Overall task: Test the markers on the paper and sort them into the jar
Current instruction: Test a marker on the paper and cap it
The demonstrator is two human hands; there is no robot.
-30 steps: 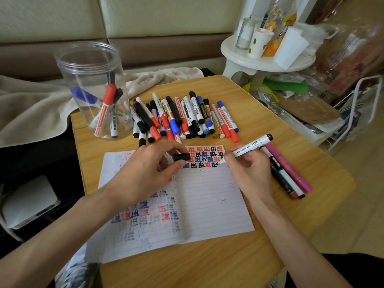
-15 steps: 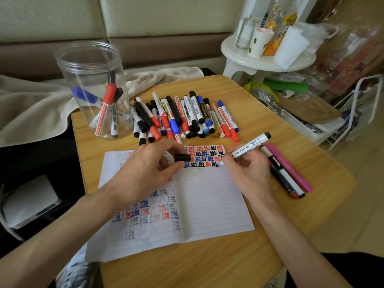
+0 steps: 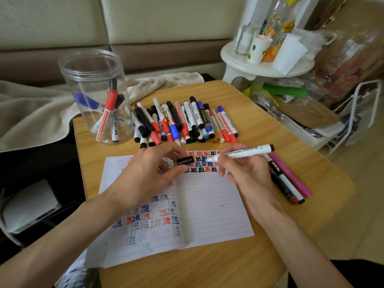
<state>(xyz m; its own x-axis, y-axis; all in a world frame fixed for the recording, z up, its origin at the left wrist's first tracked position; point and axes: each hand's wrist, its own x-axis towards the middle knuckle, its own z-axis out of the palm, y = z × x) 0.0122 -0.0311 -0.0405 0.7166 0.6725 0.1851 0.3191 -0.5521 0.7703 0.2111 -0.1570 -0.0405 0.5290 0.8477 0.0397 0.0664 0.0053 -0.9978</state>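
While the lined white paper [image 3: 207, 204] lies open, a clear plastic jar [image 3: 93, 80] beyond its far left corner, the right hand [image 3: 247, 175] grips a white-barrelled marker [image 3: 243, 153] over its top edge. The left hand [image 3: 145, 177] pinches the small black cap [image 3: 185, 160] there; capping likely wants tip and cap squarely aligned.

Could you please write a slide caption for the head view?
Right hand holds an uncapped marker over the paper; left hand pinches its cap.
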